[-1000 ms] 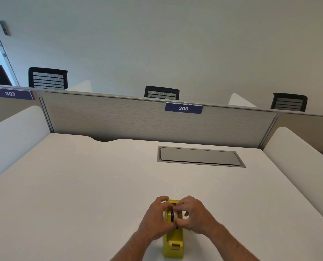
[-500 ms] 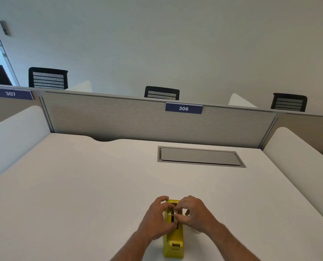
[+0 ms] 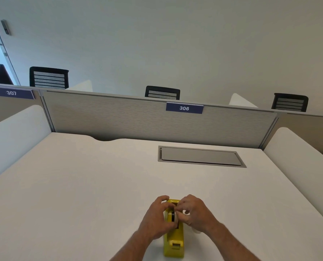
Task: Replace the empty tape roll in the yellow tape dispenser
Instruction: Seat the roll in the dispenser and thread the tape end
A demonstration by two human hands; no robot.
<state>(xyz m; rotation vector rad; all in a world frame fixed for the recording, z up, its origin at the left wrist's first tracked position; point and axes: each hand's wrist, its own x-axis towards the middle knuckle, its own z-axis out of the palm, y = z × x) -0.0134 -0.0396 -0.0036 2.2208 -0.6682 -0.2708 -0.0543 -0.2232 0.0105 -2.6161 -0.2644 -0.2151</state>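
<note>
The yellow tape dispenser (image 3: 174, 241) stands on the white desk (image 3: 81, 185) near its front edge, cutter end towards me. My left hand (image 3: 157, 217) wraps its left side. My right hand (image 3: 194, 213) pinches from the right at a small roll (image 3: 174, 216) with a black hub and a pale rim, which sits in the dispenser's slot between my fingertips. My fingers hide most of the roll and the slot. A pale object (image 3: 195, 231), mostly hidden, lies on the desk under my right wrist.
A grey cable hatch (image 3: 201, 156) is set flush in the desk behind the dispenser. A grey partition (image 3: 138, 119) labelled 306 closes the back, with white side panels left and right. Black chairs stand beyond it.
Both hands stay on the dispenser. My right fingers have shifted slightly on the roll, and the pale object under my right wrist has come into view.
</note>
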